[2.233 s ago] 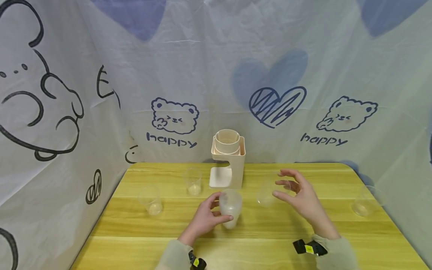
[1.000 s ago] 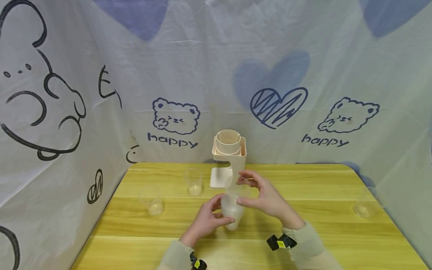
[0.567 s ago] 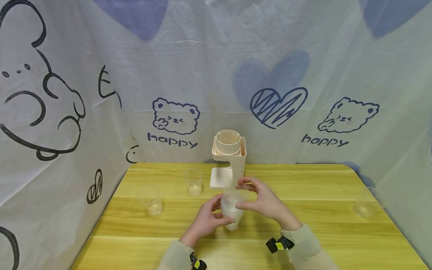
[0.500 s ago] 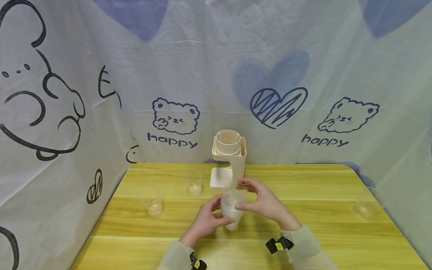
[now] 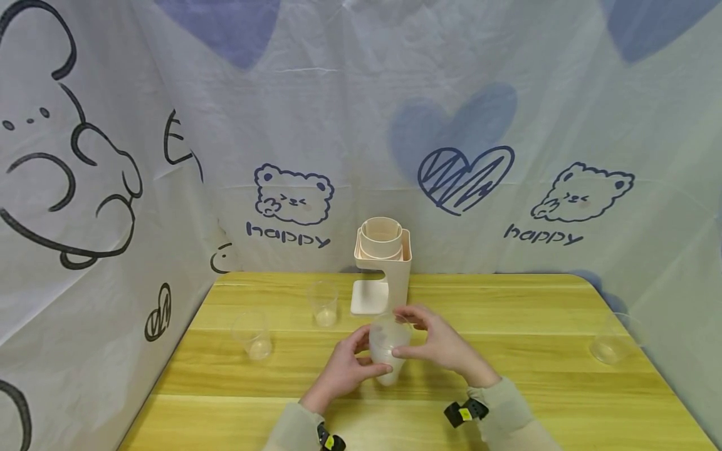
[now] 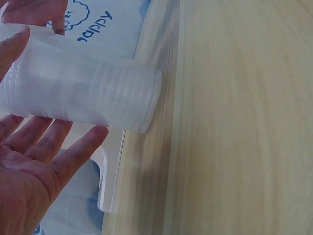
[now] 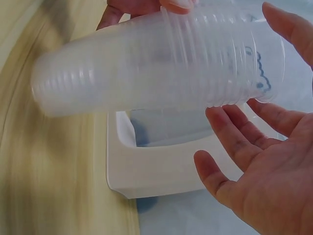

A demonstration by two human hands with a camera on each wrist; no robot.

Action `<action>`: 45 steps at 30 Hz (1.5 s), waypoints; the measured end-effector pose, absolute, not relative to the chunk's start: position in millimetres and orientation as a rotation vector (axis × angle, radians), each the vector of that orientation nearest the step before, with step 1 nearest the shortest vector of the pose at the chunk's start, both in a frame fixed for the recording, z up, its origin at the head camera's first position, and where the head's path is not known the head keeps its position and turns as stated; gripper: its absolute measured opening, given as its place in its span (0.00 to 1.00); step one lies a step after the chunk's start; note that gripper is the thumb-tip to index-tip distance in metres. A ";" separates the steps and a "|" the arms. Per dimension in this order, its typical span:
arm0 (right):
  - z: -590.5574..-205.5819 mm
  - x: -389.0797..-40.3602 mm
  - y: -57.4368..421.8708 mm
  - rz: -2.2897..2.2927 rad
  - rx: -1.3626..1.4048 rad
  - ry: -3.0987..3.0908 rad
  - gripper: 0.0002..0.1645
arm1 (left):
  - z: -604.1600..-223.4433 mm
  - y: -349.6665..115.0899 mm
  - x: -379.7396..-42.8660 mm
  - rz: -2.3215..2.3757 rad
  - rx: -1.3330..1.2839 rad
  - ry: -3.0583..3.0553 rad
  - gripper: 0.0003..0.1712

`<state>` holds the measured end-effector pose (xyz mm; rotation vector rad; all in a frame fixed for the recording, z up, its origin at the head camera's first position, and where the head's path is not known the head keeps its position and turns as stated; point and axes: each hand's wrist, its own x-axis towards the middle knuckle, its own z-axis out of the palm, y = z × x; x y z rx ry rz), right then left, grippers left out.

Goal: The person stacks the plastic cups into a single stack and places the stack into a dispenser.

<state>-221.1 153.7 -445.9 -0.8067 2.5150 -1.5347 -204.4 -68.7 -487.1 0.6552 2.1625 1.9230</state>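
A stack of clear plastic cups (image 5: pixel 385 366) stands nearly upright at the table's middle, in front of a cream cup-holder stand (image 5: pixel 399 282). My left hand (image 5: pixel 343 371) grips the stack from the left, thumb on the near side. At its top, my right hand (image 5: pixel 442 347) holds the uppermost plastic cup (image 5: pixel 389 327), which sits nested in the others. In the right wrist view, fingers of the right hand (image 7: pixel 274 161) touch the cup rims from one side, with the thumb opposite. The left wrist view has the left hand (image 6: pixel 29 171) around the stack (image 6: pixel 93 88).
Two single clear cups, a nearer cup (image 5: pixel 256 341) and a farther cup (image 5: pixel 324 307), stand left of the stand on the wooden table (image 5: pixel 507 401). Another clear cup (image 5: pixel 609 344) stands near the right edge. A printed curtain (image 5: pixel 361 125) hangs behind the table.
My right hand has brought a cup from the right to the stack and lowered it into the top. The left hand keeps its grip in nearly the same place.
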 end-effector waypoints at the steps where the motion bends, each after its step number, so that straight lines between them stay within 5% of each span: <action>1: -446.3 -221.0 153.6 -1.532 -0.804 2.514 0.41 | -486.8 -68.7 -204.2 1.922 0.655 2.164 0.38; 27: -458.8 -223.9 157.9 -1.447 -0.766 2.532 0.40 | -483.9 -67.5 -203.2 1.925 0.661 2.172 0.38; 45: -465.3 -218.3 157.3 -1.473 -0.766 2.526 0.39 | -516.9 -69.1 -217.0 1.916 0.691 2.185 0.41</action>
